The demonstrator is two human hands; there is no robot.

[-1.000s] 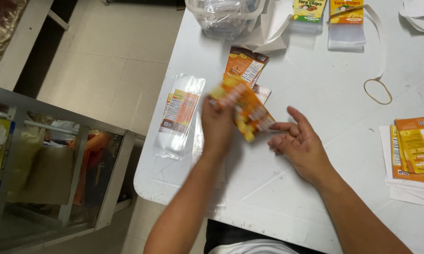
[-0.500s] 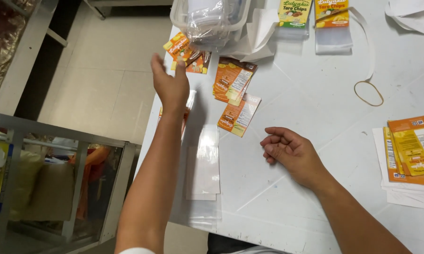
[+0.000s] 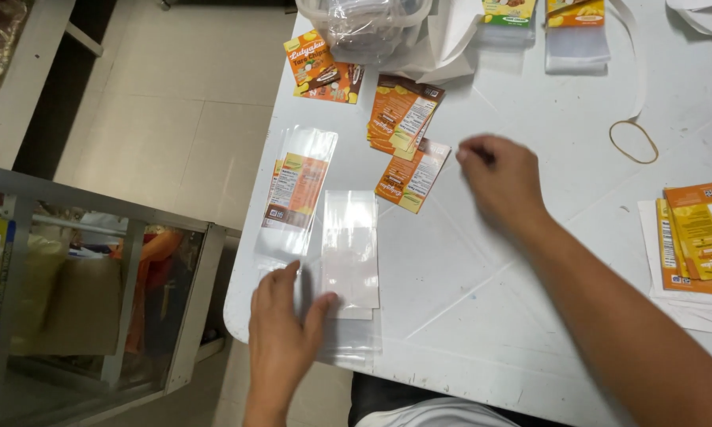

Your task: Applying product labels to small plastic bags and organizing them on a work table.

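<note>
My left hand [image 3: 281, 336] lies flat near the table's front left corner, fingers spread on a stack of clear plastic bags [image 3: 349, 253]. A filled clear bag with an orange card inside [image 3: 296, 190] lies just beyond it. My right hand [image 3: 502, 178] hovers over the middle of the white table [image 3: 530, 316], fingers curled loosely, next to a single orange printed card [image 3: 413, 175]. A small pile of orange cards [image 3: 403, 115] lies farther back. Neither hand grips anything.
A clear plastic tub [image 3: 368, 28] stands at the back edge, with orange packets [image 3: 320, 67] beside it. A rubber band [image 3: 632, 141] lies at the right. A stack of orange cards on white paper [image 3: 700, 237] sits at the right edge. The floor drops off left.
My left hand came back from the far left corner, leaving the orange packets there, and now rests on the clear bags. My right hand moved up toward the orange cards.
</note>
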